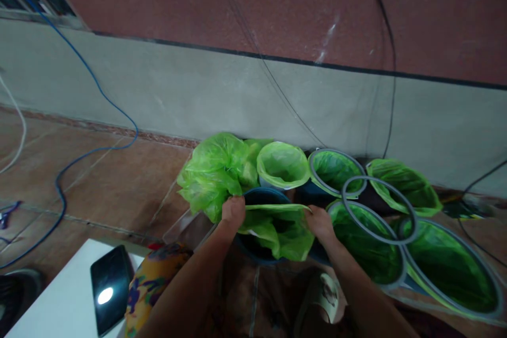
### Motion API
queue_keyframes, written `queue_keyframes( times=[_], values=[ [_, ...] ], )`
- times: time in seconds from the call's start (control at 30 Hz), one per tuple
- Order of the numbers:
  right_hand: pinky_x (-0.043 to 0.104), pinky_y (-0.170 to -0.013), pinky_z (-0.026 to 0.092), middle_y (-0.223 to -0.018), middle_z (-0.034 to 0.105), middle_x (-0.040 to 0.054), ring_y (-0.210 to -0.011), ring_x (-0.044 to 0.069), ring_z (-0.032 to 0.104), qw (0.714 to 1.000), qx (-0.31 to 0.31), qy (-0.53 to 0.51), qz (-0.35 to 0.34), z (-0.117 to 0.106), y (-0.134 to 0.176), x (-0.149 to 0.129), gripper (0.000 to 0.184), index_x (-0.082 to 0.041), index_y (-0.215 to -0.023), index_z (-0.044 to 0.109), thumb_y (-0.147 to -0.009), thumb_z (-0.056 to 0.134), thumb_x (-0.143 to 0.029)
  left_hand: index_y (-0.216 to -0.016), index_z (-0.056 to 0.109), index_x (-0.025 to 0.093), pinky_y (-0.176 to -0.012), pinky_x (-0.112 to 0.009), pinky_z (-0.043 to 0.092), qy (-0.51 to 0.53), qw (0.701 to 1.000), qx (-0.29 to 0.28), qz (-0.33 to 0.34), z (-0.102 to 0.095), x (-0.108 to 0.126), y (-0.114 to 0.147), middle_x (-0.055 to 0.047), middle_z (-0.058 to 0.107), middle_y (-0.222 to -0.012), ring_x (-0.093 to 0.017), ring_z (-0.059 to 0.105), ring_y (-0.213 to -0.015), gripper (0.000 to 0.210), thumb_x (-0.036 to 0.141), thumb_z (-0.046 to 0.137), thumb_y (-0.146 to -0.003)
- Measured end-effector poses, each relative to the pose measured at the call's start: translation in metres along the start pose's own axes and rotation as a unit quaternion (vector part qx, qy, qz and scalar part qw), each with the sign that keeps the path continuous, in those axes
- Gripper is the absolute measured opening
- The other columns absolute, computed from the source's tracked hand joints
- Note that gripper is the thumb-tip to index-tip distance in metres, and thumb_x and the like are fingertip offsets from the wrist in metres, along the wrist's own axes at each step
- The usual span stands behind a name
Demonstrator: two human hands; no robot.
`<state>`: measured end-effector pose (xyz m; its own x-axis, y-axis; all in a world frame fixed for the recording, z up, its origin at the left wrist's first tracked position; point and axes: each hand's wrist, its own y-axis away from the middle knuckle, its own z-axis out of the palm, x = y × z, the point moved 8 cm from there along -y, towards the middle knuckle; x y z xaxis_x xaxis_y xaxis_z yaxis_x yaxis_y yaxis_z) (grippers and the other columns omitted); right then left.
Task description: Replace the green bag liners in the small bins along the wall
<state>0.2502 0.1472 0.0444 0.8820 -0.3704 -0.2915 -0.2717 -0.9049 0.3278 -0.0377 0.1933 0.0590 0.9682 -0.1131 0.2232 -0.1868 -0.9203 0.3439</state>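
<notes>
A green plastic bag [283,224] is stretched between my two hands at the mouth of a dark blue bin [267,193]. My left hand [233,212] is closed on the bag's left edge, and my right hand [319,221] pinches its right edge. The bag's opening is spread, with its lower part hanging inside or in front of the bin; I cannot tell which. Beside my left hand lies a crumpled heap of green bags [214,169]. To the right, a loose grey ring [390,241] rests across lined bins.
Several bins with green liners, one a white bin [283,169], stand along the wall [198,90]. A phone [111,290] lies on a white surface [59,296] at lower left. A blue cable [87,66] crosses the floor, and a sandal [329,296] shows below my right hand.
</notes>
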Motion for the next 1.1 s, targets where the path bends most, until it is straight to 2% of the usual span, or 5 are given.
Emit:
queue_keyframes(
  times=[0.2, 0.37, 0.53, 0.77, 1.1],
  values=[
    [0.037, -0.079, 0.049, -0.102, 0.072, 0.0191, -0.1, 0.03, 0.068, 0.99, -0.072, 0.068, 0.098, 0.003, 0.04, 0.062, 0.036, -0.015, -0.097, 0.072, -0.091, 0.04, -0.031, -0.111, 0.067, 0.008, -0.093, -0.032, 0.049, -0.004, 1.0, 0.02, -0.022, -0.015, -0.016, -0.003, -0.017, 0.069, -0.108, -0.026, 0.063, -0.108, 0.036, 0.002, 0.044, -0.083],
    [0.043, -0.096, 0.044, -0.14, 0.055, 0.0158, -0.127, 0.034, 0.051, 0.994, 0.012, 0.106, -0.017, 0.002, 0.045, -0.013, 0.066, -0.018, -0.142, 0.048, -0.078, 0.063, -0.028, -0.116, 0.067, 0.012, -0.092, -0.034, 0.05, 0.009, 0.999, 0.046, 0.006, -0.006, -0.006, -0.003, -0.016, 0.068, -0.109, -0.027, 0.063, -0.107, 0.042, 0.003, 0.046, -0.081],
    [0.037, -0.094, 0.042, -0.116, 0.07, 0.0104, -0.112, 0.027, 0.061, 0.986, -0.069, 0.086, -0.122, 0.026, 0.033, -0.075, 0.03, -0.021, -0.112, 0.069, -0.084, 0.058, -0.025, -0.108, 0.072, 0.021, -0.099, -0.041, 0.045, 0.028, 0.995, 0.064, 0.071, -0.001, 0.005, -0.005, -0.011, 0.067, -0.114, -0.027, 0.059, -0.112, 0.031, 0.016, 0.056, -0.083],
    [0.027, -0.077, 0.044, -0.099, 0.074, 0.007, -0.087, 0.02, 0.066, 0.971, -0.097, -0.083, -0.204, 0.042, 0.026, -0.07, 0.027, -0.02, -0.099, 0.072, -0.086, 0.057, -0.038, -0.102, 0.073, 0.021, -0.093, -0.033, 0.045, 0.05, 0.997, 0.034, 0.045, 0.005, 0.003, -0.015, -0.009, 0.07, -0.107, -0.022, 0.063, -0.103, 0.028, 0.026, 0.047, -0.092],
    [0.027, -0.067, 0.042, -0.073, 0.07, 0.0035, -0.072, 0.019, 0.062, 0.948, -0.044, -0.27, -0.162, 0.026, -0.024, -0.067, 0.032, -0.018, -0.078, 0.072, -0.084, 0.05, -0.04, -0.09, 0.074, 0.015, -0.073, -0.024, 0.043, 0.122, 0.989, 0.024, -0.077, 0.0, -0.025, -0.038, -0.01, 0.073, -0.087, -0.017, 0.066, -0.083, 0.03, 0.026, 0.047, -0.095]
  ],
)
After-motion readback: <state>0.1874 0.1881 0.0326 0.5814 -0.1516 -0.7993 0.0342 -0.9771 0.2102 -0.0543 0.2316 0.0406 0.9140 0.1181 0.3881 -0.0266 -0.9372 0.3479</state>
